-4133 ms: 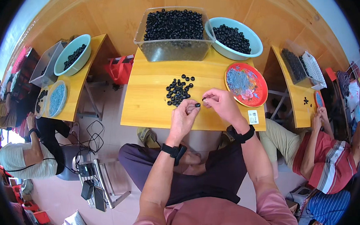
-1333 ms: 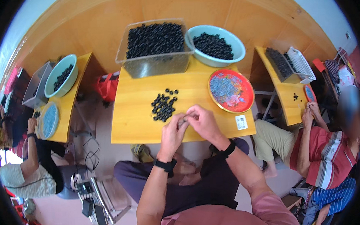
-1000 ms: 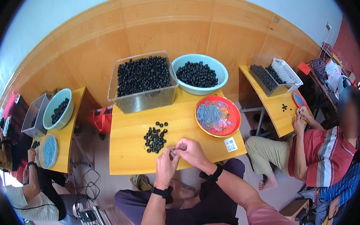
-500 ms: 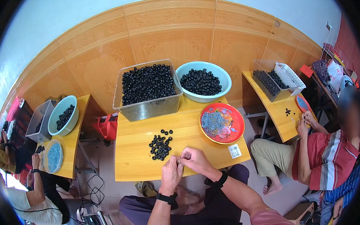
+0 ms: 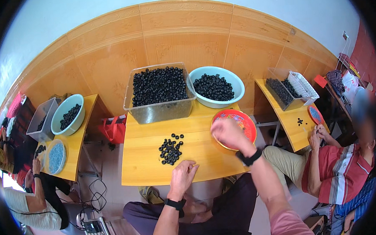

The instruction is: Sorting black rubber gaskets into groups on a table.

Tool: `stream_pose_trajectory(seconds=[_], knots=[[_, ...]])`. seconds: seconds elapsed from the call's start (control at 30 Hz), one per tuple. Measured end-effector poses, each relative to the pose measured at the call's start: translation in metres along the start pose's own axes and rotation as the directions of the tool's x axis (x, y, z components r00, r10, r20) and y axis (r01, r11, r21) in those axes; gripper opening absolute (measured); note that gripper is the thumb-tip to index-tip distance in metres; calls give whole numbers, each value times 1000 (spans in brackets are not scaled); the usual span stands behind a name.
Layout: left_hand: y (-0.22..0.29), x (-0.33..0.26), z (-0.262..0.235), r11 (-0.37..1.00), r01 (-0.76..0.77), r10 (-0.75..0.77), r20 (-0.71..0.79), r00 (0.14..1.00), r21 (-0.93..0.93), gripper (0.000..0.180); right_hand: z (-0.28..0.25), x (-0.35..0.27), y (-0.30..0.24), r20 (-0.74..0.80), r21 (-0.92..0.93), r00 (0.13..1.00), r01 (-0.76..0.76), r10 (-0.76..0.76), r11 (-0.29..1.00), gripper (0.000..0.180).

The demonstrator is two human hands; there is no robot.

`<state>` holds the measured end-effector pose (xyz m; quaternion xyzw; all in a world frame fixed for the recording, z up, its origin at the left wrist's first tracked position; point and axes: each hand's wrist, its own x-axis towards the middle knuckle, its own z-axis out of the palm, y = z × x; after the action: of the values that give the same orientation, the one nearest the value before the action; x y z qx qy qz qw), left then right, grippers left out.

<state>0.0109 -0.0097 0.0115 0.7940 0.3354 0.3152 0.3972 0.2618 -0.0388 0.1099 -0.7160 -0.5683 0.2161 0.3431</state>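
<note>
The worktop (image 5: 144,166) carries all my stock. The tub (image 5: 162,114), full of black rings, stands at its rear left corner; the basin (image 5: 238,84), holding more, stands beside it at the rear right corner. I judge the work to be partway: the supply is large, and a small pile is set out. Which rings are done and which are left, I cannot tell. The tray (image 5: 249,129) lies at the right edge. My right hand (image 5: 229,133) is over it, blurred; I cannot tell whether its fingers grip anything. My left hand (image 5: 184,176) is at the front edge, thumb and forefinger bent toward each other; any item between them is not visible. The pile (image 5: 170,153) lies left of centre, near the front edge, its long axis running front to rear. Single rings are round, without a clear long axis; some holes face up.
</note>
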Motion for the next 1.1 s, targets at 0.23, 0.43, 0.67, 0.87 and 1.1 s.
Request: stream_pose_trajectory(seconds=[0.23, 0.43, 0.67, 0.87, 1.1], knots=[[8, 11, 4, 997, -80, 79, -8, 997, -9, 14, -61, 52, -27, -472, 115, 878, 154, -83, 981, 27], [-1, 9, 5, 991, -134, 135, -50, 990, 13, 17, 53, 30, -29, 131, -164, 969, 230, -210, 959, 18], [3, 6, 6, 994, -109, 108, -64, 992, -6, 15, 99, 19, -41, 263, -263, 954, 211, -140, 942, 15], [-3, 6, 5, 993, -108, 103, -95, 990, -39, 16, 97, 13, -25, 162, -230, 983, 119, -82, 966, 18], [3, 10, -1, 960, 70, -122, -181, 976, -269, 28, 88, -13, 4, 208, 306, 977, -112, 48, 946, 26]])
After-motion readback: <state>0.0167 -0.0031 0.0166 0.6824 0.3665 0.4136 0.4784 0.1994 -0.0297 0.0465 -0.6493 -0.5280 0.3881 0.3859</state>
